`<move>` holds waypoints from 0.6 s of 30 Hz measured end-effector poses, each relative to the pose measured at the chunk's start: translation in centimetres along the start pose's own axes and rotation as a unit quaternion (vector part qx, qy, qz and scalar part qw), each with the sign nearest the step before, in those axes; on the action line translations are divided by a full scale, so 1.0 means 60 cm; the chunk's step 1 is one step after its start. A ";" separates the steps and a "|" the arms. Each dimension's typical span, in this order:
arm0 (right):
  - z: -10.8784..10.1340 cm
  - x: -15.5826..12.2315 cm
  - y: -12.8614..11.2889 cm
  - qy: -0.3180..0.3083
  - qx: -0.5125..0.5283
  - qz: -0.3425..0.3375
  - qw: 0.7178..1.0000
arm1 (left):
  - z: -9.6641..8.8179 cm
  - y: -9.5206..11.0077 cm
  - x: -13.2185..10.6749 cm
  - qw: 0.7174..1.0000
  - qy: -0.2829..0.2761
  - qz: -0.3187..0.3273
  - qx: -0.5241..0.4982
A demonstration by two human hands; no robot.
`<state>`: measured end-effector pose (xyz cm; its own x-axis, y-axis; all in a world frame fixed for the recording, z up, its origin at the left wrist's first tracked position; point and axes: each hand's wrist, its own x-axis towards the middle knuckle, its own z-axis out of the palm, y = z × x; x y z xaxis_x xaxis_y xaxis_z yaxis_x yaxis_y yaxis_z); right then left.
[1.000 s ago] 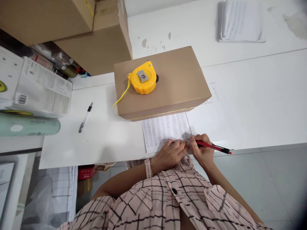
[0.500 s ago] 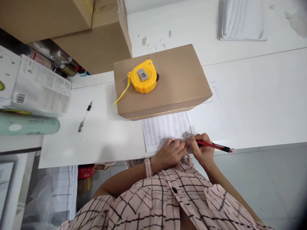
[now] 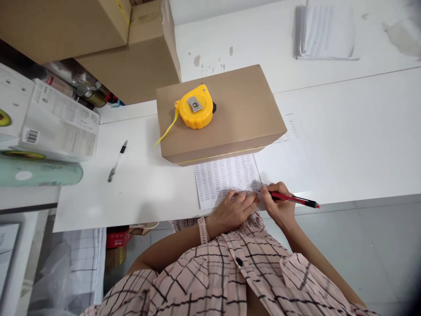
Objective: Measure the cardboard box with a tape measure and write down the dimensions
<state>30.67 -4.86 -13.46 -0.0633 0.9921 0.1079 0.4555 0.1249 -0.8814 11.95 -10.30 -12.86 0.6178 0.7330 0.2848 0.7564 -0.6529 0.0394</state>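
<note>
A sheet of paper (image 3: 226, 175) covered in columns of handwriting lies at the table's front edge, its far end under a cardboard box (image 3: 226, 109). My left hand (image 3: 233, 210) rests flat on the sheet's near part, fingers stretched toward the right. In my right hand (image 3: 279, 202) is a red and black pen (image 3: 296, 199), its tip at the paper's lower right corner beside my left fingertips. On the box sits a yellow tape measure (image 3: 196, 107) with a metal clip and a yellow wrist strap.
A clear pen with a black grip (image 3: 117, 161) lies on the white table (image 3: 345, 145) at left. Large cartons (image 3: 141, 66), a printed white box (image 3: 62, 123) and a green cylinder (image 3: 39, 172) stand farther left. A stack of papers (image 3: 325, 33) lies at the back right.
The view has shifted slightly. My left hand stays on the sheet, and the pen in my right hand remains at nearly the same spot on the paper.
</note>
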 end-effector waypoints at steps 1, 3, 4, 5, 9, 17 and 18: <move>0.000 0.000 0.000 0.001 -0.001 -0.001 1.000 | 0.001 0.000 0.000 1.000 -0.002 0.001 -0.001; 0.001 0.000 -0.001 0.000 -0.001 -0.005 1.000 | 0.002 0.000 -0.001 1.000 -0.004 0.000 -0.004; 0.001 0.000 -0.002 -0.001 -0.001 -0.006 1.000 | 0.002 0.000 -0.001 1.000 -0.007 0.001 -0.004; 0.001 0.001 -0.003 -0.003 0.000 -0.006 1.000 | 0.001 0.000 -0.001 1.000 -0.013 0.002 -0.005; 0.001 0.002 -0.006 -0.008 -0.001 -0.006 1.000 | -0.003 -0.001 0.000 1.000 -0.025 0.002 -0.006; 0.001 0.000 -0.006 -0.008 -0.017 -0.005 1.000 | -0.009 -0.001 0.002 0.999 -0.036 0.001 -0.005; 0.001 0.000 -0.005 -0.008 -0.018 -0.005 1.000 | -0.009 -0.001 0.001 0.999 -0.032 0.000 -0.004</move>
<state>30.48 -4.89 -13.25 -0.0816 0.9908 0.1083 0.4864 0.1344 -0.8633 11.85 -10.29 -12.34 0.6304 0.7434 0.2233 0.7548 -0.6542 0.0472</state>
